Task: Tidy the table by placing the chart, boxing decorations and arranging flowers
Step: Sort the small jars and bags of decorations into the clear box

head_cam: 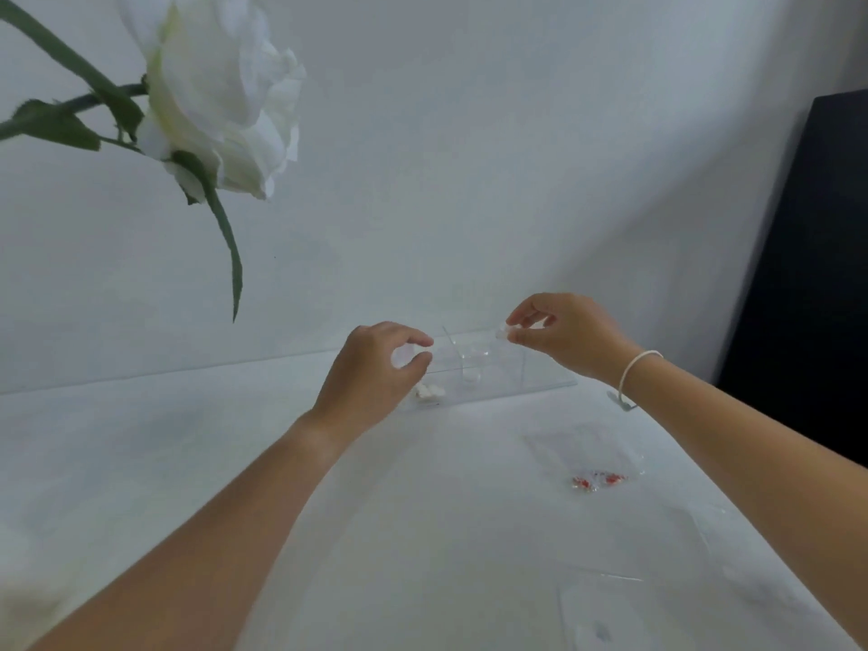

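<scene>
A clear plastic box (498,375) with compartments stands at the back of the white table. White decorations (430,393) lie in its left compartment, and small clear pieces (471,379) sit in the middle one. My left hand (375,368) hovers over the left end, thumb and forefinger curled around something small and clear that is hard to make out. My right hand (563,338) is above the box's right end and pinches a small clear piece (502,332) between thumb and fingers. A white artificial rose (216,96) on a green stem hangs at the upper left.
A clear bag with red beads (594,465) lies on the table to the right of centre. Another clear bag (601,613) lies near the front edge. A dark panel (808,274) stands at the right. The white cloth table (188,462) spreads to the left.
</scene>
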### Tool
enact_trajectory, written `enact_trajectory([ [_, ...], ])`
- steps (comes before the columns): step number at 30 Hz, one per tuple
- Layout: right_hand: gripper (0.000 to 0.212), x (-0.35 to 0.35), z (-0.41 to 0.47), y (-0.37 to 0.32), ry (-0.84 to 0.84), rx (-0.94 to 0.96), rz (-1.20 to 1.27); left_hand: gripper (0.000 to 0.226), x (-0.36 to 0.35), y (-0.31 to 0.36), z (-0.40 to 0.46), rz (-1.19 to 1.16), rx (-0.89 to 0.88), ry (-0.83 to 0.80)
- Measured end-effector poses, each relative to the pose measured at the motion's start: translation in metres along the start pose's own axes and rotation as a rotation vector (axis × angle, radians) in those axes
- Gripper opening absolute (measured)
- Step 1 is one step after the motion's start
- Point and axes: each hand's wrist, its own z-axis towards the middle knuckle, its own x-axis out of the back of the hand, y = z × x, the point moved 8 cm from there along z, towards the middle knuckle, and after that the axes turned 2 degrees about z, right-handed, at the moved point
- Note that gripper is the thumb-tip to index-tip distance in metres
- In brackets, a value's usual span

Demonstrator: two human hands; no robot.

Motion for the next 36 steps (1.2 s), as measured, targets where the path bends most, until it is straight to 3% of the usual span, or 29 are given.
enact_trajectory([
  [9,0.009,-0.023,0.023,-0.016,-0.295,-0.020,-0.311,0.013,0.005,-0.022,-0.019,-0.174,0.102,0.063],
  [18,0.014,-0.045,0.034,-0.012,-0.474,-0.122,-0.323,0.016,0.005,-0.027,-0.024,-0.273,0.122,0.084],
  [25,0.022,-0.051,0.033,-0.019,-0.630,-0.170,-0.514,0.013,0.003,-0.030,-0.024,-0.297,0.133,0.087],
  [32,0.030,-0.053,0.029,-0.026,-0.592,-0.171,-0.593,0.013,0.002,-0.030,-0.025,-0.291,0.129,0.072],
  [36,0.009,-0.045,0.026,-0.024,-0.369,-0.066,-0.406,0.013,0.001,-0.029,-0.026,-0.299,0.131,0.071],
])
